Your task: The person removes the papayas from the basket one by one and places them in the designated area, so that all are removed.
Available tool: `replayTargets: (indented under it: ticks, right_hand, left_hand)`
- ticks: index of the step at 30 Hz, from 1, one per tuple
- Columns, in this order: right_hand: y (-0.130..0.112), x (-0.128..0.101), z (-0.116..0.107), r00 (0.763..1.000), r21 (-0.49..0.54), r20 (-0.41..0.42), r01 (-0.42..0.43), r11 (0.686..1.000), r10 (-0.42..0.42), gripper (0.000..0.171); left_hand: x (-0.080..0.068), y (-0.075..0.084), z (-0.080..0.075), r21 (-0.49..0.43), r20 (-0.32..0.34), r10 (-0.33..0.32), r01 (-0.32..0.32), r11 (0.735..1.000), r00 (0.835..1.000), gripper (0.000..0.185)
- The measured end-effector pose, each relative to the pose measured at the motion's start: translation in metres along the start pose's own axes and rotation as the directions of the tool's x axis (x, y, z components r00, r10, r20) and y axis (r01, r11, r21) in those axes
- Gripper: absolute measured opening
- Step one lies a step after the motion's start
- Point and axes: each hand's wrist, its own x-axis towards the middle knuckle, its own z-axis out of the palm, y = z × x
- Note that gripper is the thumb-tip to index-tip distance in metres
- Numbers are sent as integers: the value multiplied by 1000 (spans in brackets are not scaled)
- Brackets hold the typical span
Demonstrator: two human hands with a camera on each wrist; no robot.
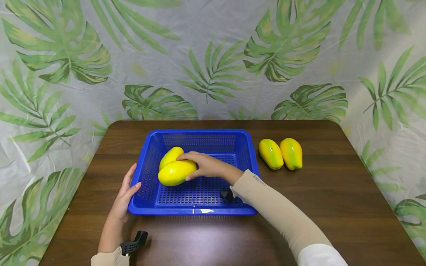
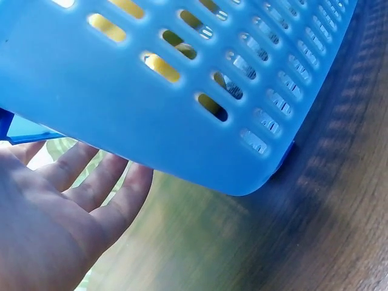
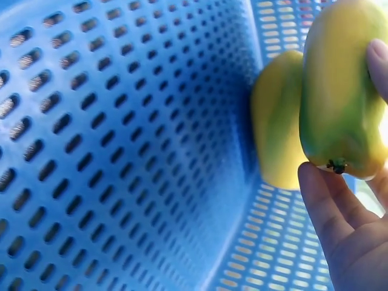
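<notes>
A blue perforated basket [image 1: 199,212] stands on the dark wooden table. Inside it lie two yellow mangoes; my right hand [image 1: 203,165] grips the nearer one [image 1: 176,172], thumb at its stem end and fingers over its top. The second mango [image 1: 171,155] lies just behind it against the basket's left wall. In the right wrist view the held mango [image 3: 339,91] is in front of the other mango [image 3: 276,121]. My left hand [image 1: 126,190] rests flat with straight fingers against the basket's left outer wall [image 2: 151,109]; its fingers [image 2: 91,182] show below the wall.
Two more yellow-green mangoes [image 1: 271,153] [image 1: 291,153] lie side by side on the table [image 1: 332,192] to the right of the basket. A leaf-print cloth hangs behind and around the table. The table's rounded corners lie at the back.
</notes>
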Motion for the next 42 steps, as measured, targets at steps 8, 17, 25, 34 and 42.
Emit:
replayTargets:
  ticks: [8,17,25,34,42]
  right_hand:
    - [-5,-3,-11,998,71,-68,-4,998,9,65]
    - [-5,-7,-27,985,144,-172,35,989,-10,65]
    - [-7,-16,-44,968,186,-250,57,981,-9,65]
    - [-17,-31,-63,950,203,-310,43,978,22,66]
    - [-46,-52,-82,933,227,-356,28,974,56,63]
  left_hand:
    - [0,0,-1,7,-1,-6,6,1000,1000,56]
    - [0,1,-1,-5,1,-4,4,1000,1000,56]
    - [1,0,-1,2,-3,-5,5,1000,1000,56]
    - [1,-2,-1,0,-8,6,-6,1000,1000,55]
    - [2,-2,-1,1,-8,7,-6,1000,1000,56]
